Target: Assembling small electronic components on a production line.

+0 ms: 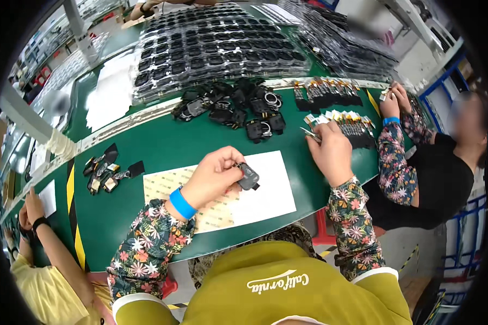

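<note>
My left hand (217, 176), with a blue wristband, pinches a small dark rounded-rectangular housing (249, 177) above a white sheet (274, 189). Patterned yellowish backing paper (165, 189) lies under that wrist, on the sheet's left. To the right, my right hand (333, 151) is closed, with a thin silvery strip (309, 132) showing at its fingertips; its exact kind is hard to make out. That hand is at the left end of a row of small electronic parts (355, 125) with white and orange tabs and black tails.
Black housings with coiled cables (230, 105) lie heaped beyond the sheet. Small assemblies (107, 172) are at left. Clear trays of black parts (217, 46) and stacked trays (347, 43) stand at the back. A co-worker's hands (394, 103) work at right; another person's arm (54, 241) is at left.
</note>
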`<state>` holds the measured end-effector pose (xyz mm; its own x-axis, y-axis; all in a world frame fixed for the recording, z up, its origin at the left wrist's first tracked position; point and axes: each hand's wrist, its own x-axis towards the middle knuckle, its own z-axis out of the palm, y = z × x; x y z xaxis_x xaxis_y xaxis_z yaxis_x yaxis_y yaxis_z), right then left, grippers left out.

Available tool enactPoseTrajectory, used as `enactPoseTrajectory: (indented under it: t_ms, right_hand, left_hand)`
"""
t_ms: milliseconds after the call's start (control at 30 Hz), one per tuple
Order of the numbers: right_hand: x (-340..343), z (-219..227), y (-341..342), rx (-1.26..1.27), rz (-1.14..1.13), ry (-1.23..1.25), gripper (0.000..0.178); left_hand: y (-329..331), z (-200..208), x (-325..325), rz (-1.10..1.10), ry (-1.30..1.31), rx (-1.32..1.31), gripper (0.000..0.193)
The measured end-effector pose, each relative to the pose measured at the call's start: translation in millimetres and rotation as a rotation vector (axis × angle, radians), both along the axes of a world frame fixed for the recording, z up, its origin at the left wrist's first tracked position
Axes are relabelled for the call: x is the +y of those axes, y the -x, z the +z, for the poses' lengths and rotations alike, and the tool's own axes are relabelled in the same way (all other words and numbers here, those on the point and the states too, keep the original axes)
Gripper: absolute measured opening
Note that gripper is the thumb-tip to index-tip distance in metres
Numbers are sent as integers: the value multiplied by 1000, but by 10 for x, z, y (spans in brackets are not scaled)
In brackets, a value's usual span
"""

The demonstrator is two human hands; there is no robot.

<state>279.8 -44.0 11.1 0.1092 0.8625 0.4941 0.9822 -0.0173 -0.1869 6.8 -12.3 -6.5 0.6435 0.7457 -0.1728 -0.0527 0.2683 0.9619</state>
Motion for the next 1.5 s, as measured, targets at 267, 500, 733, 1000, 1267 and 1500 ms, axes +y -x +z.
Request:
enactPoseTrajectory:
  t_ms: [267, 500, 733, 1000, 1267, 1500]
  right_hand:
    - [162, -115, -140, -182, -74, 72, 10]
    - [266, 2, -85, 661, 182, 170, 11]
    - [35, 153, 583, 843, 522, 461, 31]
    - [-144, 212, 716, 28, 771, 226, 55]
    - [-220, 321, 768, -225, 726, 241, 47]
    - [-229, 266, 747, -221, 751, 240, 45]
  left_hand:
    - [72, 61, 1, 37, 109, 10, 16]
    - [51, 31, 92, 69, 222, -90, 28]
    - [100, 73, 88, 47, 296, -94, 30]
    - [95, 38, 91, 20, 248, -106, 24]
    - [85, 37, 95, 2, 207, -66, 22]
    - [81, 70, 70, 10, 232, -54, 25]
